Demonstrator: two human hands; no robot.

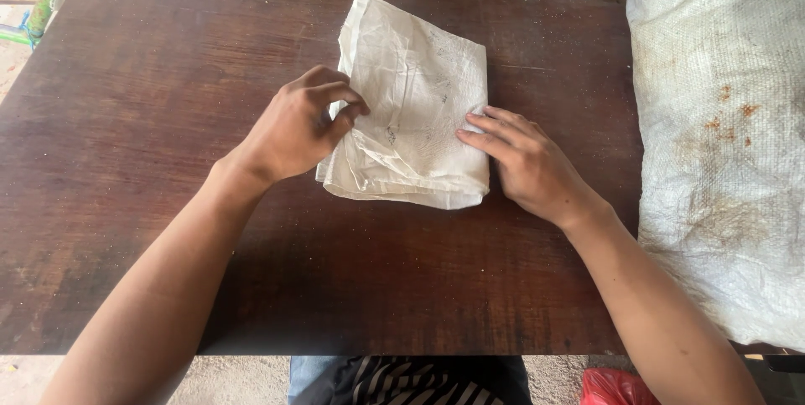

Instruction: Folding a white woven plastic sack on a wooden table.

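Folded white cloth [411, 103] lies in the middle of the dark wooden bench [151, 204], a little to the far side. It is wrinkled and has some small dark marks. Its long axis runs from near to far, slightly tilted, so the far corner points to the left.

In the head view, the left hand [293, 132] is at the left edge of the cloth. Its fingers [340, 107] are curled together and pinch the edge of the cloth between thumb and forefinger. The right hand [524, 162] lies flat at the right edge, near the lower right corner. Its fingers [486, 132] are stretched out, close together, and the tips press on the cloth; they do not grasp anything. So the cloth lies between the two hands, to the right of the left hand and to the left of the right hand, and both hands touch it about equally.

On the right side of the bench there is a large woven white sack [721, 137] with rusty stains. Near the bottom edge, striped clothing [411, 384] and something red [612, 388] are visible below the bench.
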